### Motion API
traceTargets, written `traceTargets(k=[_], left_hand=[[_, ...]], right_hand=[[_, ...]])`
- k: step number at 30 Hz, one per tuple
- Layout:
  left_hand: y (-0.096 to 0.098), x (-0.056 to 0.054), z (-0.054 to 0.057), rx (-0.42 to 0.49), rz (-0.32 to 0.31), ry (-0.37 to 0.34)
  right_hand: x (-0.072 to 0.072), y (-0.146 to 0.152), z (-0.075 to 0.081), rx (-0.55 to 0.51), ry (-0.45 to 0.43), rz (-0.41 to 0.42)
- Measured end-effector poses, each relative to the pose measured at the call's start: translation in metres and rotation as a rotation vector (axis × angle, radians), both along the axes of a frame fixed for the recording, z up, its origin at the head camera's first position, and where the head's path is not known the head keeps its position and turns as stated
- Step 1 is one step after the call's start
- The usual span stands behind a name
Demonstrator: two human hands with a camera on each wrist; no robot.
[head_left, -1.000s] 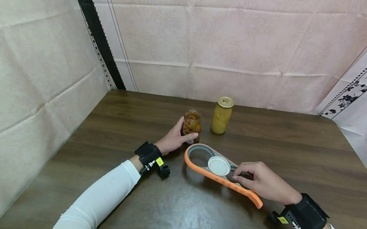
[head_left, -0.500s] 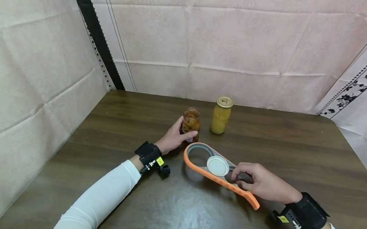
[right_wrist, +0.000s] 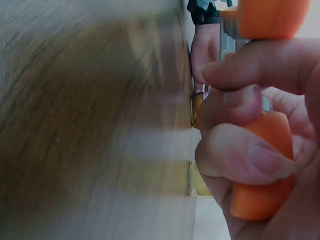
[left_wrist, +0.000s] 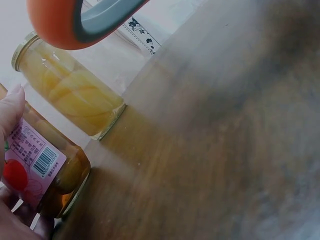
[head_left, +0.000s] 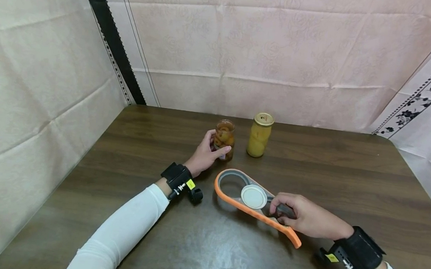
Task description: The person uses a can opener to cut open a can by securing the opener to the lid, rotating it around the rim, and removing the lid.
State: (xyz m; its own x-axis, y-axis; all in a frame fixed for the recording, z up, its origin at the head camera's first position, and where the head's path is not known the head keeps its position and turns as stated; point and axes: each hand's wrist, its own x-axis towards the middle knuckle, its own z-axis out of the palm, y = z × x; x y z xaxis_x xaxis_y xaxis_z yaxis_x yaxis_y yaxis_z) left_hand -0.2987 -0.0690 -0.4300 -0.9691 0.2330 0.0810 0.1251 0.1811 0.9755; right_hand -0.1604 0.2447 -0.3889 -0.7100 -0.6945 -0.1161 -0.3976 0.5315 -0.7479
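Observation:
My left hand [head_left: 202,154] grips a glass jar [head_left: 224,137] of brownish round fruit in dark syrup, its thumb across the near side. No lid shows on that jar's top. Its pink label [left_wrist: 32,160], with a barcode, faces the left wrist camera. In my right hand [head_left: 306,216] is an orange and grey jar opener [head_left: 258,215], held close over the table with the fingers curled around its grey inner part. A round white disc [head_left: 254,196] sits in the middle of the opener. The opener's orange grip [right_wrist: 260,200] shows behind the right thumb in the right wrist view.
A taller jar [head_left: 258,139] of yellow fruit, with a gold lid [head_left: 264,119], stands right of the held jar. Both are near the back of the brown wooden table [head_left: 174,243]. Pale cloth [head_left: 286,50] hangs behind the table and along the left.
The left hand has moved the brown-fruit jar a little toward the back of the table. The right hand and opener have shifted slightly left, the opener's tail end dipping nearer.

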Motion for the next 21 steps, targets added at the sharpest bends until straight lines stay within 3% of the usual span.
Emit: traceTargets(k=[21], left_hand=[[-0.0022,-0.009,-0.0017,-0.072,0.071,-0.028]], right_hand=[[0.0033,0.0014,0.0008,0.032,-0.01,0.043]])
